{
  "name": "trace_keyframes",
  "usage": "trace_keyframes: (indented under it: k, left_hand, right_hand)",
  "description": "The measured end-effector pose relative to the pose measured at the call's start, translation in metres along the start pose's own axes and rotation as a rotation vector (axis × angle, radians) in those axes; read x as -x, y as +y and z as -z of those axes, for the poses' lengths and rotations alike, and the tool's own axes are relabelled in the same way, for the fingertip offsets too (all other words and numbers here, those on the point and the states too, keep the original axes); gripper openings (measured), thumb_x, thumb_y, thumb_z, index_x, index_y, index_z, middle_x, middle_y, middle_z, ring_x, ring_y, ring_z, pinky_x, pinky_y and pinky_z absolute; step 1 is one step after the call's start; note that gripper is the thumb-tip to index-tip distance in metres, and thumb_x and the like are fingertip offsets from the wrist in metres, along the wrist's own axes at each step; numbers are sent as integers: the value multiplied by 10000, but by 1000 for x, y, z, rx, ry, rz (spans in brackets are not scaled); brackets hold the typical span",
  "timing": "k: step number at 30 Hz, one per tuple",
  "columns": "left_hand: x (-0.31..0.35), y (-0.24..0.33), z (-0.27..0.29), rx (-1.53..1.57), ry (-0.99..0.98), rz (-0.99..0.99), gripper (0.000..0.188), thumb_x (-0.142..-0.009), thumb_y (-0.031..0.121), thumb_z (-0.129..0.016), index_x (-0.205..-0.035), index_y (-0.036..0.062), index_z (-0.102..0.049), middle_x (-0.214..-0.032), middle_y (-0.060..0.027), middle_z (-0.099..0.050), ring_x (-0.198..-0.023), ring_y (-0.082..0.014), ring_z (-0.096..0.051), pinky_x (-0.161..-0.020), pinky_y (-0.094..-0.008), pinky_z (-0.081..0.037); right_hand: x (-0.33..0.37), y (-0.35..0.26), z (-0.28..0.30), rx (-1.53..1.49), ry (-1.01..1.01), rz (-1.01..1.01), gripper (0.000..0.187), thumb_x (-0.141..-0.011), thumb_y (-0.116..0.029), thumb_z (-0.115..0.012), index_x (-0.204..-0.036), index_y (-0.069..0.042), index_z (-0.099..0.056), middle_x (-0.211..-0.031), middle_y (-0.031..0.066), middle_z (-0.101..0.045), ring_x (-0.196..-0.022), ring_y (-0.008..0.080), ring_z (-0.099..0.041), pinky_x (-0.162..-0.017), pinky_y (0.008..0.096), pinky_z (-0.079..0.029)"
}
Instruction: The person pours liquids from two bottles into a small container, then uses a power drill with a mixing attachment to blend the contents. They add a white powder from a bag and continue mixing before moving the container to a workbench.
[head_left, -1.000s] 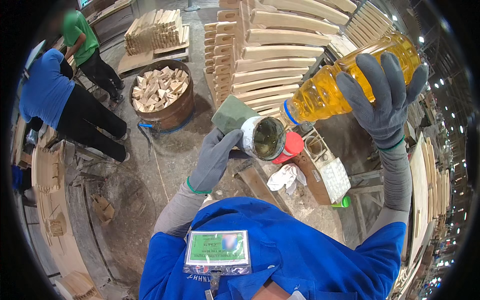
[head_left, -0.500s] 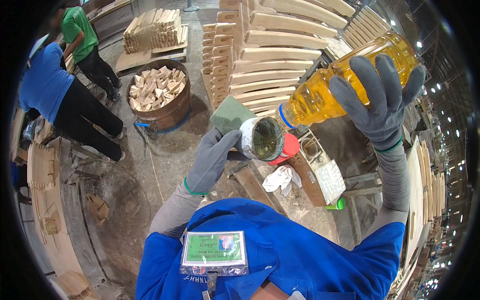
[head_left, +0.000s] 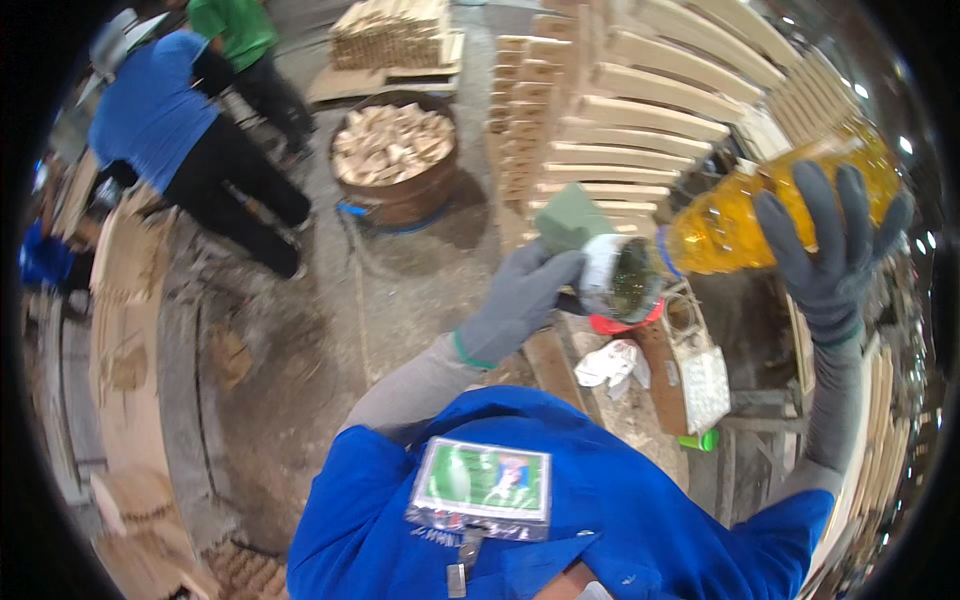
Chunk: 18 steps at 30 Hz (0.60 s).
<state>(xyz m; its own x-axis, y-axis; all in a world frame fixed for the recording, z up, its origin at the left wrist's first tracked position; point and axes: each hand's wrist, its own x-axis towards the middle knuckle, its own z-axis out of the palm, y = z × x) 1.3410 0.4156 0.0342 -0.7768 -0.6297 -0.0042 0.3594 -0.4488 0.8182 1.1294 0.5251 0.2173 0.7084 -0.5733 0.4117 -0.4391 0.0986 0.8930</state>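
Note:
My left hand (head_left: pixel 520 295) is closed around the side of a small whitish cup (head_left: pixel 598 275) with dark, greenish contents. A flat green square sheet (head_left: pixel 572 217) sticks up beside its fingers; whether the hand grips that too, I cannot tell. On the right, my right hand (head_left: pixel 835 250) grasps a large clear bottle (head_left: pixel 720 230) of yellow liquid with a blue ring at its neck. The bottle lies tilted almost level, its mouth at the cup's rim. No stream of liquid can be made out. Both hands wear grey gloves.
Below the cup are a red object (head_left: pixel 625 321), a white cloth (head_left: pixel 612 366) and a box with a pale top (head_left: pixel 705 385). Curved wooden pieces (head_left: pixel 640 140) are stacked ahead. A round bin (head_left: pixel 400 200) holds wood offcuts. Two people stand at the far left, one in a blue shirt (head_left: pixel 155 110).
The whole scene has shifted rightward in the picture, with some blur. The bottle lies closer to level, its mouth still beside the cup. Both hands keep their holds.

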Motion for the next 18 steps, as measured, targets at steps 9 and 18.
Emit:
trace_keyframes:
  k: [9, 18]
  left_hand:
    - [3, -4, 12, -11, 14, 8, 290, -919, 200, -497, -1126, 0, -534, -970, -68, -617, -804, -135, -628, -653, -286, -564]
    - [3, -2, 8, 46, -15, 14, 303, -916, 184, -494, -1144, -15, -518, -1042, -88, -608, -894, -161, -619, -694, -323, -566]
  right_hand:
    - [-2, 6, -7, -7, 17, 137, 474, -723, -251, -716, -1148, -251, -508, -1196, 51, -522, -1163, 283, -453, -1038, 554, -246]
    - [1, -2, -7, -18, 13, 13, 363, -755, -280, -669, -1086, -326, -528, -1173, -7, -535, -1151, 257, -445, -1083, 559, -143]
